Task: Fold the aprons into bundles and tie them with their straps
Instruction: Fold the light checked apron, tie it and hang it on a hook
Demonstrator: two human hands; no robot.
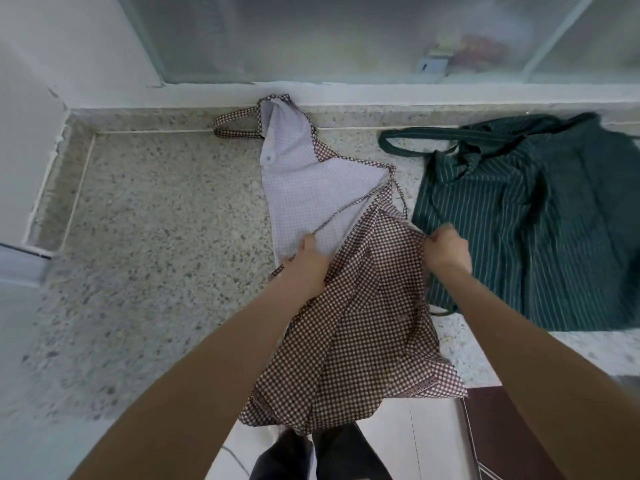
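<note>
Now, my hands work the checked apron (360, 306) at six o'clock.
My left hand (306, 268) and right hand (446, 251) both pinch its cloth; the green striped apron (554, 220) lies at three o'clock on the table (156, 220). I see no readable writing.

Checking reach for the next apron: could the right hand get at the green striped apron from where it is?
Probably yes: the right hand is beside the green striped apron, nothing between, though it grips the checked apron.

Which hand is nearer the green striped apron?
Right. The right hand grips the checked apron at its edge, right beside the green apron. The left hand holds the checked apron's other side, farther from the green one.
</note>
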